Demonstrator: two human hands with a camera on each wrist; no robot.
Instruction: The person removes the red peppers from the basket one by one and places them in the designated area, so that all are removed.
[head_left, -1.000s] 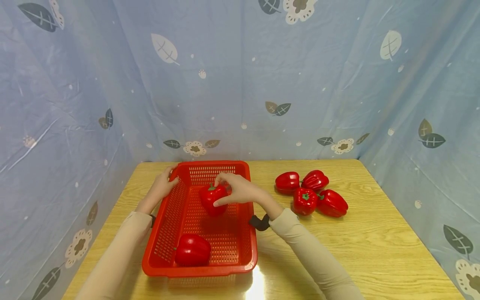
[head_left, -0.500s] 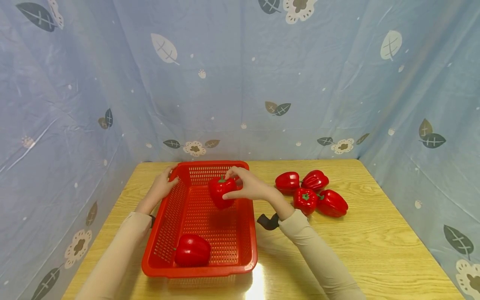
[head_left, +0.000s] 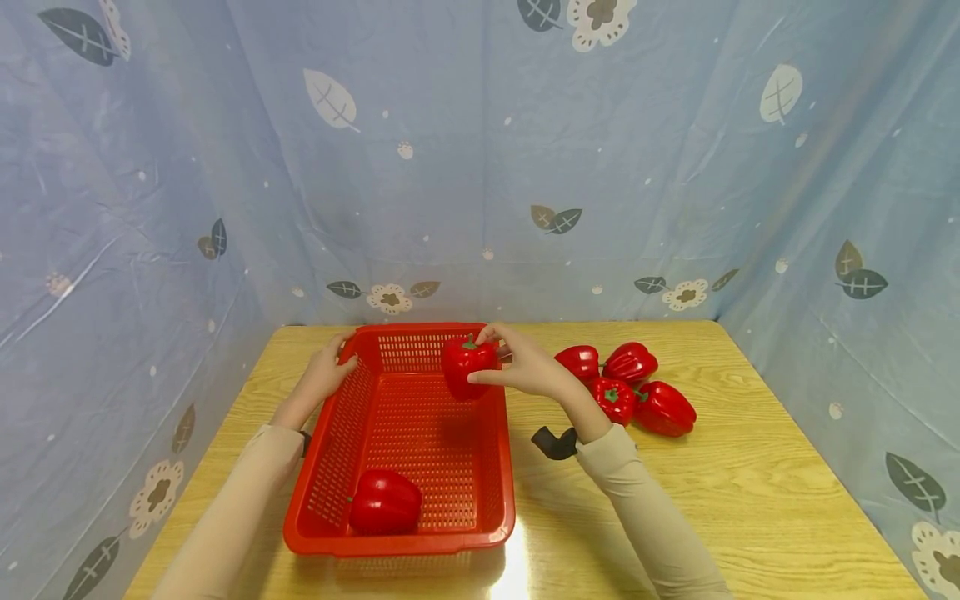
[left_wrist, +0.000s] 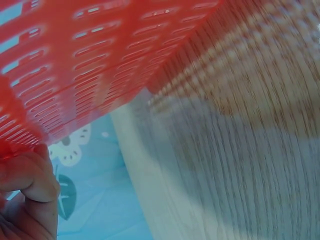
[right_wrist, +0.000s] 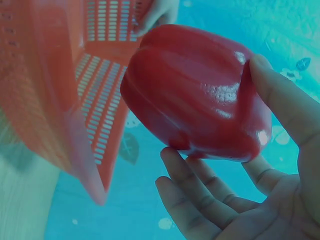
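My right hand (head_left: 528, 367) holds a glossy red bell pepper (head_left: 461, 375) with a green stem above the far right part of a red plastic basket (head_left: 397, 547). In the right wrist view, thumb and fingertips grip this pepper (right_wrist: 195, 92) from its sides. My left hand (head_left: 321, 377) grips the basket's far left rim, and its curled fingers (left_wrist: 35, 175) show at the basket edge in the left wrist view. A second red bell pepper (head_left: 385, 502) lies on its side in the basket's near left corner.
Several red bell peppers (head_left: 663, 408) are grouped on the wooden table (head_left: 720, 500) right of the basket, partly behind the right wrist. A blue patterned curtain (head_left: 450, 167) hangs behind and at both sides of the table.
My right hand has moved right and slightly away with the bell pepper, from above the basket's middle toward its right rim. The left hand and the basket have stayed put.
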